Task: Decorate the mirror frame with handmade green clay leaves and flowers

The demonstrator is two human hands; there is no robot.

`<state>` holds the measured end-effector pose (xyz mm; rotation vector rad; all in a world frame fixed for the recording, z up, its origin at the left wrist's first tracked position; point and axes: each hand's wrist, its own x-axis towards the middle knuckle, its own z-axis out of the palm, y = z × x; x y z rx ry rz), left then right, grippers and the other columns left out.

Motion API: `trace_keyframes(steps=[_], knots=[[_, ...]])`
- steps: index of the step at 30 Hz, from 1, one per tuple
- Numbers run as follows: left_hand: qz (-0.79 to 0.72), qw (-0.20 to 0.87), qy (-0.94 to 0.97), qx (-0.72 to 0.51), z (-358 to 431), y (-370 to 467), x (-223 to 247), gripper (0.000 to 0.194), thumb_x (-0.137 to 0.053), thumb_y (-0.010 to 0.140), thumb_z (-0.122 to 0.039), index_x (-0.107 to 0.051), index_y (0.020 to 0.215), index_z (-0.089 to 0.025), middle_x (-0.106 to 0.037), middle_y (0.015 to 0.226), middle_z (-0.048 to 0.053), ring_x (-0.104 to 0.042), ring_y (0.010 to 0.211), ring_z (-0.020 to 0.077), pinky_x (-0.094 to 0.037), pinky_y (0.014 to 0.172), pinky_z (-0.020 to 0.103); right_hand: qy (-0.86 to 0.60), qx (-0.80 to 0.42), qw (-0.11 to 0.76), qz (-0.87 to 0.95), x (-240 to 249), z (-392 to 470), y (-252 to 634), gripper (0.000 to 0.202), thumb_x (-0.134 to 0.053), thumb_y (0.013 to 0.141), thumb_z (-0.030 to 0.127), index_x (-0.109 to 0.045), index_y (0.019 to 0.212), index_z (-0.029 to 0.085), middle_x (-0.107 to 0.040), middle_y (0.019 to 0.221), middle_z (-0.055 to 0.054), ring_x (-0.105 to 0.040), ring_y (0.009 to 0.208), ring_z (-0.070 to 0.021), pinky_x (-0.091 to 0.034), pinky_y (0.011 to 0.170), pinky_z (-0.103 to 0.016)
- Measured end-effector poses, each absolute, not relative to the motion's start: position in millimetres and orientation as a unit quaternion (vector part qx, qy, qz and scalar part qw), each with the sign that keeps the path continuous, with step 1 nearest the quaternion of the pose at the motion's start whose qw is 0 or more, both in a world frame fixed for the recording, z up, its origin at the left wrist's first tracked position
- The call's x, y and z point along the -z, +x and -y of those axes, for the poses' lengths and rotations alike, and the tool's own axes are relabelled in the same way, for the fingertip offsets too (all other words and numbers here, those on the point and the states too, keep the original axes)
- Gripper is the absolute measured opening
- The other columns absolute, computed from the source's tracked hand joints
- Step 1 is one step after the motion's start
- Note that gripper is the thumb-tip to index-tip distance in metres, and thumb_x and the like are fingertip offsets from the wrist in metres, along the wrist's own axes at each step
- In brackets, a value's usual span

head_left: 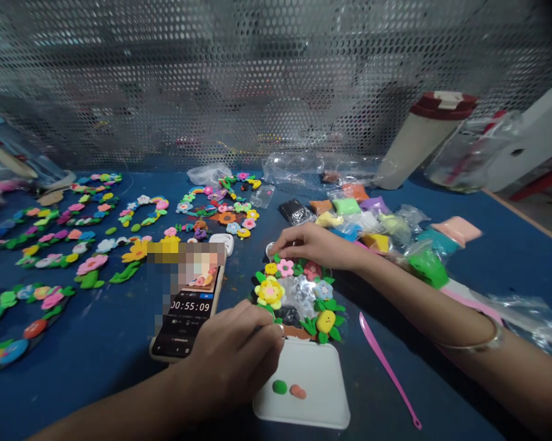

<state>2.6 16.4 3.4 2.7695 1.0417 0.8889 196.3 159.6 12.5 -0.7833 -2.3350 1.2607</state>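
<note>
A ring of clay flowers and leaves (270,292) lies on the blue table in front of me. At its lower left edge is my left hand (239,343), fingers curled together; what they pinch, if anything, is hidden. My right hand (308,245) reaches over the ring's top edge, its fingertips pressed together there, their contents too small to make out. Below the ring, a white board (322,404) carries a green clay piece (279,387) and a pinkish-orange one (298,391). A pink plastic knife (388,361) lies to the right.
Left of my left hand lies a phone (184,324) showing a timer. More decorated clay rings (32,331) spread across the left. Bagged coloured clay (347,206), a tumbler (423,135) and a clear plastic cup (469,153) stand at the right, before a perforated metal panel (188,79).
</note>
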Motion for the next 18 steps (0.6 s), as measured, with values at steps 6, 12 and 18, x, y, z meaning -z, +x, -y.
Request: trace_keyframes(steps=[6, 12, 18], knots=[[-0.333, 0.025, 0.898, -0.288, -16.9, 2.0, -2.1, 0.014, -0.043, 0.086, -0.013, -0.057, 0.084, -0.016, -0.058, 0.074, 0.002, -0.045, 0.061, 0.0147, -0.035, 0.053, 0.026, -0.274, -0.462, 0.183, 0.824, -9.7, -162.2, 197.0, 0.017, -0.059, 0.082, 0.024, -0.069, 0.094, 0.017, -0.069, 0.095, -0.004, -0.064, 0.087, -0.0150, -0.049, 0.080, -0.026], [-0.334, 0.025, 0.898, -0.284, -19.6, 2.9, -1.0, 0.015, -0.042, 0.087, -0.015, -0.056, 0.083, -0.017, -0.058, 0.073, 0.002, -0.045, 0.061, 0.0141, -0.036, 0.054, 0.025, -0.274, -0.465, 0.174, 0.824, -10.7, -162.8, 197.6, 0.017, -0.059, 0.082, 0.024, -0.070, 0.093, 0.017, -0.070, 0.095, -0.004, -0.064, 0.087, -0.0155, -0.048, 0.079, -0.027], [-0.343, 0.015, 0.900, -0.268, -17.6, 4.4, -3.7, 0.018, -0.039, 0.089, -0.016, -0.055, 0.080, -0.018, -0.057, 0.071, 0.001, -0.045, 0.059, 0.0131, -0.035, 0.053, 0.024, -0.261, -0.477, 0.163, 0.824, -15.3, -162.0, 199.7, 0.019, -0.059, 0.082, 0.025, -0.070, 0.094, 0.016, -0.070, 0.098, -0.005, -0.064, 0.091, -0.0167, -0.047, 0.082, -0.027]])
